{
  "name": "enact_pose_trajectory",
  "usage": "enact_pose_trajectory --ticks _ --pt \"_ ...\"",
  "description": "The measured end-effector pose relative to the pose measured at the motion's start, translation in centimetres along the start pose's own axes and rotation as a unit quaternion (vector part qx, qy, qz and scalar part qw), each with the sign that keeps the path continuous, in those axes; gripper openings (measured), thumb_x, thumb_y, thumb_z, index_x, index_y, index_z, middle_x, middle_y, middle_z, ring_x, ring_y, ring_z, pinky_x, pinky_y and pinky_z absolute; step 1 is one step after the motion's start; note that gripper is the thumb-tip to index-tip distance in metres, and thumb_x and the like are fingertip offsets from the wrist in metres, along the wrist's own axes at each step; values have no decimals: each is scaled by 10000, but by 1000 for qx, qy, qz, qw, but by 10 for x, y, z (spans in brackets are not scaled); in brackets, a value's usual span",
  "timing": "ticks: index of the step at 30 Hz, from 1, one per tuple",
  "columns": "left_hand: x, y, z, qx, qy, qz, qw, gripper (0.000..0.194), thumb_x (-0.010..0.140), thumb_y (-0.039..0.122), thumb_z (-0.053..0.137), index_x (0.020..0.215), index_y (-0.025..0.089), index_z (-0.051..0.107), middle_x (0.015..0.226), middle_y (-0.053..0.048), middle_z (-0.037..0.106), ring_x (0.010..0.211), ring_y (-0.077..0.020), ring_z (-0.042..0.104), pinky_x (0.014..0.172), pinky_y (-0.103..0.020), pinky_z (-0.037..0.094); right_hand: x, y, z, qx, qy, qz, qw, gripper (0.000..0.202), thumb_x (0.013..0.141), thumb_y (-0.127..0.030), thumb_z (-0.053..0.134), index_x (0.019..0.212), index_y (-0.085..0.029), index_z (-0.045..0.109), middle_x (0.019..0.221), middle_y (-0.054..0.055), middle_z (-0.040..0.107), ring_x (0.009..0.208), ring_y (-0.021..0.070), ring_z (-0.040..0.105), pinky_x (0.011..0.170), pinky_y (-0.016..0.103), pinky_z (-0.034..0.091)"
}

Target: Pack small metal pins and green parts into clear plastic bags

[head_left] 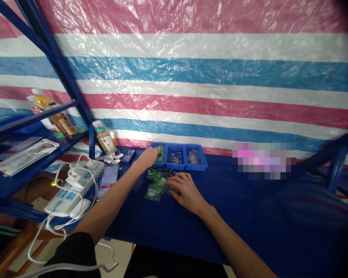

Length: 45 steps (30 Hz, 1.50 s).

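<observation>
The left hand [149, 156] is reaching into the leftmost of three small blue plastic bins [178, 157] at the back of the blue-covered worktop [249, 208], its fingers curled over green pieces inside; whether they are pinching any cannot be told. The right hand [185, 191] is lying flat, fingers spread, touching a loose heap of small green plastic parts [156, 183] just in front of the bins. A white power strip [72, 189] is sitting well to the left.

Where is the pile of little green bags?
The pile of green bags lies on the blue table, just in front of the three blue bins, touching the right hand.
</observation>
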<state>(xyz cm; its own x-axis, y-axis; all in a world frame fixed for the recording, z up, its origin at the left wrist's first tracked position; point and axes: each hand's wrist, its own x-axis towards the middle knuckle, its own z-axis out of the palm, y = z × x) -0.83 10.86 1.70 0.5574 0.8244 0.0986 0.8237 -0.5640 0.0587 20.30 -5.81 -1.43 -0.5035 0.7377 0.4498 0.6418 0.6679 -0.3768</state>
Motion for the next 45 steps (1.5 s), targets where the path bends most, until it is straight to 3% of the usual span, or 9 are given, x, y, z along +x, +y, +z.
enact_pose_trajectory --ticks 5,8,14,19,24,29,34,39,45 --pt "-3 3 -8 -1 26 2 1000 346 838 36 555 1147 133 676 1217 -155 679 1135 -266 650 1020 -369 509 1 -2 9 -28 -10 -23 999 242 973 -217 610 1190 -284 695 1157 87 712 1097 270 570 978 464 395" --pt "-12 7 -14 -31 137 -31 990 469 894 88 550 1348 203 570 1497 -134 479 1237 -276 593 1005 -396 531 2 -3 11 -23 4 -31 999 202 995 -206 575 1122 -279 714 1098 79 723 1075 260 576 972 456 398" --pt "-48 28 -22 -188 312 9 931 303 1012 206 469 1264 220 637 1317 -91 607 1255 -226 571 1134 -399 441 1 -2 9 97 92 33 990 169 1014 -255 539 1076 -239 695 1053 86 717 1021 249 603 923 413 442" --pt "-75 54 -12 -315 256 96 909 301 1036 276 467 1258 197 654 1157 -90 711 1106 -217 653 1030 -376 500 0 11 10 290 217 208 909 197 969 -392 593 938 -210 660 879 42 685 798 206 611 749 323 485" --pt "-79 76 4 -385 194 75 899 402 1003 349 558 1372 191 563 955 -39 746 849 -173 684 821 -299 532 1 21 5 404 234 270 842 266 877 -468 686 856 -206 641 737 -5 621 621 158 532 578 268 430" --pt "-78 86 16 -366 203 72 906 305 934 358 662 1188 190 660 1051 -62 743 872 -183 695 847 -302 516 2 19 2 446 235 263 823 241 882 -445 693 871 -215 624 731 -16 607 581 141 528 556 264 432" --pt "-77 84 21 -381 223 57 895 190 971 336 603 930 166 676 1066 -74 726 888 -175 687 842 -288 516 1 16 5 471 164 243 832 270 905 -455 672 1059 -252 582 608 -73 513 459 122 452 454 238 327" --pt "-77 78 16 -350 233 100 902 235 1031 236 460 1076 177 683 1036 -84 712 1025 -206 640 979 -370 484 1 18 5 439 180 248 844 279 917 -488 646 955 -212 651 590 -19 595 503 160 539 511 276 403" --pt "-74 72 17 -284 273 149 907 220 991 220 541 1111 232 724 1187 -108 665 1159 -236 578 1016 -447 477 0 24 1 494 227 291 787 319 855 -506 699 982 -216 663 758 37 700 607 224 671 490 285 452"
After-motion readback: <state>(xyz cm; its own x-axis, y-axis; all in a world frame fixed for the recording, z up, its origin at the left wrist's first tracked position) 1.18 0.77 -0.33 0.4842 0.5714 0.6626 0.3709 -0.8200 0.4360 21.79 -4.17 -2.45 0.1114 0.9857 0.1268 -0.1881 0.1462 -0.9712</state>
